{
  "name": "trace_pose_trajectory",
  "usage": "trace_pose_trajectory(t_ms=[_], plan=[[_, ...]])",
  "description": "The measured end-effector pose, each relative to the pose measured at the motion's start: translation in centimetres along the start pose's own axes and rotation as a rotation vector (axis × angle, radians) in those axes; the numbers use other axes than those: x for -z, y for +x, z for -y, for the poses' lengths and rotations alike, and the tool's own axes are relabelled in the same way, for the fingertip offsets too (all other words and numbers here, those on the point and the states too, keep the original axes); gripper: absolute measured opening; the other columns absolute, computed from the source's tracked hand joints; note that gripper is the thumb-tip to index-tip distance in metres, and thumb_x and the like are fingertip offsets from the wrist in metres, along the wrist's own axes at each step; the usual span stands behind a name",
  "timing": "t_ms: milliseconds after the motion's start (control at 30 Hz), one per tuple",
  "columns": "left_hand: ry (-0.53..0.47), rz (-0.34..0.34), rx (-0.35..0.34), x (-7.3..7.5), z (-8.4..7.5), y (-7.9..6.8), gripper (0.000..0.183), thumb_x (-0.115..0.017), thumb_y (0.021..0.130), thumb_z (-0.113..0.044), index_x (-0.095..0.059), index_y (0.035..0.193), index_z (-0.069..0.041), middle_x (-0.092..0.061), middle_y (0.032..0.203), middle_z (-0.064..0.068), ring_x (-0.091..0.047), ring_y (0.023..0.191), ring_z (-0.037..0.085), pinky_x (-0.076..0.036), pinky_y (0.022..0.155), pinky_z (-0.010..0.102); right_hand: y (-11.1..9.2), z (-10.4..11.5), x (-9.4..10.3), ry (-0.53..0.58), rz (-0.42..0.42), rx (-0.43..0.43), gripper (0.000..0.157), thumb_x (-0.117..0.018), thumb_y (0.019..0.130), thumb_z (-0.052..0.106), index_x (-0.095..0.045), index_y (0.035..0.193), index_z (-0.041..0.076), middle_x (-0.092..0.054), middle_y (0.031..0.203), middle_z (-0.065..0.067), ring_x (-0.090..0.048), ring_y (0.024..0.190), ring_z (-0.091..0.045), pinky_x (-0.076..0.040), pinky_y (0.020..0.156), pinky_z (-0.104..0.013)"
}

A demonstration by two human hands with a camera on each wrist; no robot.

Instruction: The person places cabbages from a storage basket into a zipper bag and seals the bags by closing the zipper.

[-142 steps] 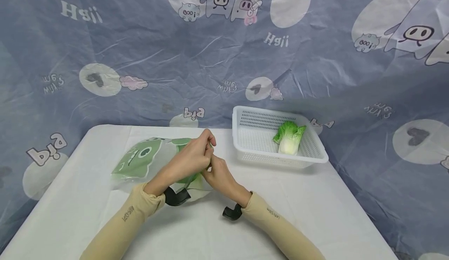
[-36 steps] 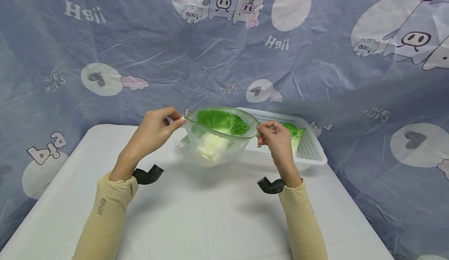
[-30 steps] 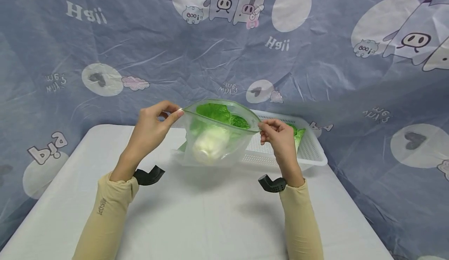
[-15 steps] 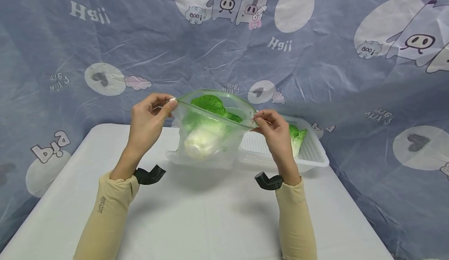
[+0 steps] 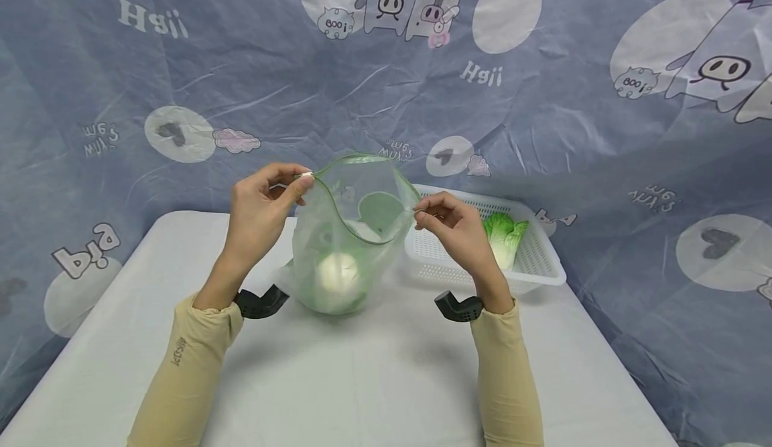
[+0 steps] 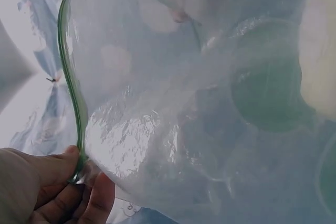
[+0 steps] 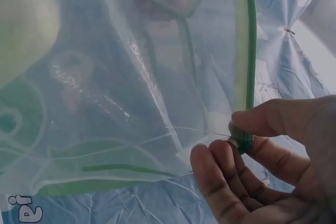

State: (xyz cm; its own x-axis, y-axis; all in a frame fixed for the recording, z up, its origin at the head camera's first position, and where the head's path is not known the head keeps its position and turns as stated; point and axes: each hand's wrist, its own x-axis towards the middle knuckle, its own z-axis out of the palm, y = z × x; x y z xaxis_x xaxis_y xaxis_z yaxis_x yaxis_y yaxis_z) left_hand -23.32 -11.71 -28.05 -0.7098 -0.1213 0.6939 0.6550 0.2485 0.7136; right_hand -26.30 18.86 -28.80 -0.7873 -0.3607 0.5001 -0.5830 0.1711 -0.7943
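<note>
A translucent zip bag [image 5: 313, 232] with a green zip edge hangs between my hands, its mouth spread wide. My left hand [image 5: 259, 212] pinches the upper left corner of its rim, by a small white slider. At the opposite corner, my right hand [image 5: 455, 232] pinches the green edge between thumb and fingers. Low inside the bag sits a napa cabbage [image 5: 338, 276], its pale base toward me and its leaves blurred by the plastic. In the left wrist view the thumb lies on the green zip strip [image 6: 73, 95].
A white perforated basket [image 5: 543, 269] stands at the back right of the white-covered table [image 5: 374, 380], with another napa cabbage [image 5: 503, 242] in it. Behind the table hangs a blue-grey printed cloth [image 5: 362, 98]. Black wrist cameras [image 5: 261, 301] sit on both wrists.
Earlier the hands met over the bag lying on the table; then they raised it, mouth stretched open. Since half a second ago the cabbage has slid down inside and the hands have come closer together.
</note>
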Motion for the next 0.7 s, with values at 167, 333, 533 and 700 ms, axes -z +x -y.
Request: trace_pose_trajectory(t_ms=[167, 333, 533, 700], plan=[[0.013, -0.022, 0.009, 0.7, 0.4, 0.3, 0.02, -0.07, 0.089, -0.019, -0.07, 0.103, -0.004, -0.069, 0.092, 0.009, -0.066, 0.07, 0.014, -0.054, 0.069, 0.024, 0.4, -0.3, 0.1, -0.022, -0.019, -0.019, 0.018, -0.064, 0.093, 0.013, -0.063, 0.106, -0.001, -0.064, 0.095, -0.006, -0.063, 0.087, -0.03, -0.055, 0.085, -0.036], [0.063, -0.081, 0.033, 2.0, 1.2, 0.6, 0.024, -0.07, 0.089, -0.021, -0.07, 0.104, -0.003, -0.07, 0.089, 0.005, -0.067, 0.075, 0.007, -0.052, 0.077, 0.02, 1.1, -1.2, -0.4, -0.021, -0.028, -0.032, 0.029, -0.061, 0.096, 0.021, -0.063, 0.115, 0.0, -0.066, 0.105, -0.01, -0.066, 0.092, -0.027, -0.054, 0.09, -0.037], [0.07, -0.187, 0.085, 4.3, 1.6, 1.0, 0.027, -0.072, 0.087, -0.021, -0.07, 0.105, 0.0, -0.068, 0.087, -0.01, -0.065, 0.083, 0.005, -0.05, 0.08, 0.017, 3.7, -2.3, -2.0, 0.018, -0.006, -0.087, 0.041, -0.054, 0.099, 0.035, -0.062, 0.124, 0.005, -0.064, 0.121, -0.013, -0.066, 0.102, -0.026, -0.052, 0.094, -0.032], [0.137, -0.289, 0.084, 5.7, 1.1, 1.1, 0.025, -0.072, 0.087, -0.02, -0.072, 0.105, -0.003, -0.066, 0.09, -0.01, -0.064, 0.085, 0.002, -0.049, 0.082, 0.017, 6.6, -3.0, -4.4, 0.075, 0.049, -0.124, 0.04, -0.059, 0.096, 0.03, -0.06, 0.128, 0.006, -0.062, 0.125, -0.013, -0.064, 0.107, -0.029, -0.052, 0.095, -0.033]])
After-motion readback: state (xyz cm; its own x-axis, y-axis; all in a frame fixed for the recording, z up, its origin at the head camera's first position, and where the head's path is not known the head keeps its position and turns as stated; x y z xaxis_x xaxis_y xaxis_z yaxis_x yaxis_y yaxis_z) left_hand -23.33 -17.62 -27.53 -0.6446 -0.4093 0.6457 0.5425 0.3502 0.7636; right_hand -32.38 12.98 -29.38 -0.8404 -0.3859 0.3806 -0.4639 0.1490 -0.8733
